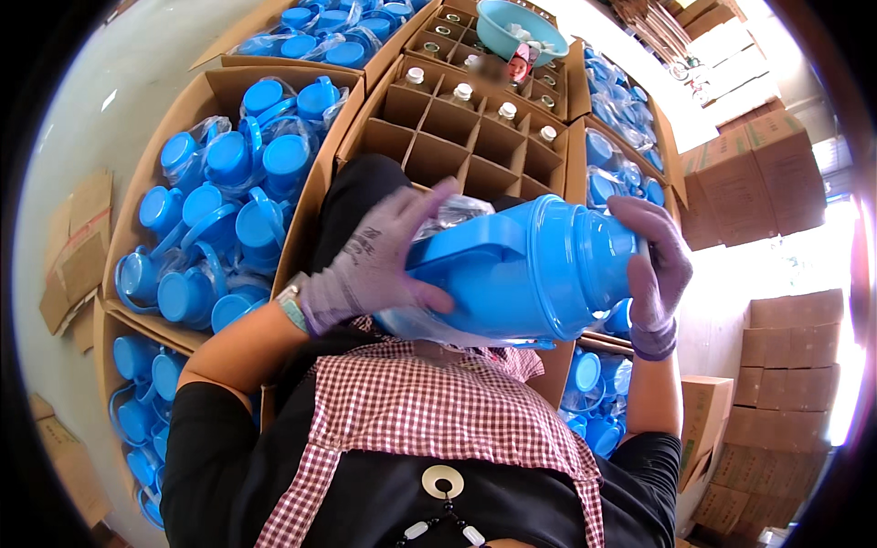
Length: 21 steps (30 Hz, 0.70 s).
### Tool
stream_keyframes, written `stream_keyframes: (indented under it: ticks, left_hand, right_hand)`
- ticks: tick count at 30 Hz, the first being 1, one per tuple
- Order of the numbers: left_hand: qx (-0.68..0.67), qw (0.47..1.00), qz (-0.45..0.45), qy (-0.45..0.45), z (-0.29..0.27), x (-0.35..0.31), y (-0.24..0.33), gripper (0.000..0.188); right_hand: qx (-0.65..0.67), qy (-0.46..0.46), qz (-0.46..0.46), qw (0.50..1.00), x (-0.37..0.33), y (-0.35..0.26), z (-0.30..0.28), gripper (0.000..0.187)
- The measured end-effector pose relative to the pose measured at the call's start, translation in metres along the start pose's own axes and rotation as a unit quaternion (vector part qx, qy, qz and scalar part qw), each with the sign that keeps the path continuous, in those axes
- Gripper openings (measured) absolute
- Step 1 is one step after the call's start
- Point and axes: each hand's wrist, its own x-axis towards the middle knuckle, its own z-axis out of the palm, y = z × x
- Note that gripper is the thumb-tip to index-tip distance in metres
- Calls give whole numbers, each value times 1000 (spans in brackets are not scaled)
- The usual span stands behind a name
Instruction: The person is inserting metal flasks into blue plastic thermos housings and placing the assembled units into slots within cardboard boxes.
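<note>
A large blue thermos flask point(516, 269) lies on its side across my lap, its cup lid pointing right and its moulded handle facing up. Clear plastic wrap point(457, 212) bunches around the base end. My left hand point(375, 256), in a grey-purple knit glove, wraps the base end beside the handle, thumb and fingers on either side; it is slightly blurred. My right hand point(655, 269), gloved the same way, closes around the lid end, its fingers curled over the rim.
A divided carton point(437, 151) ahead holds capped glass bottles in its far cells. Open cartons of blue flasks stand left point(137, 210) and right point(598, 169). A turquoise basin point(493, 35) sits on another divided carton. Stacked boxes point(758, 178) rise at the right; flattened cardboard point(78, 247) lies on the left floor.
</note>
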Motion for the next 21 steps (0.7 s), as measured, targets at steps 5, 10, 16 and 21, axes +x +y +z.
stream_keyframes:
  ticks: [5, 10, 16, 21]
  left_hand:
    - [52, 962, -122, -238, -22, -16, -28, 101]
    - [142, 971, 6, -191, -89, 9, 67, 67]
    - [78, 966, 116, 218, -100, -22, 123, 50]
    - [-3, 988, -20, -155, -63, -30, 69, 70]
  right_hand:
    - [139, 51, -83, 985, -6, -6, 6, 133]
    - [84, -60, -219, 970, 21, -56, -2, 166]
    - [251, 115, -167, 946, 19, -81, 33, 104]
    - [251, 86, -210, 941, 24, -67, 40, 133]
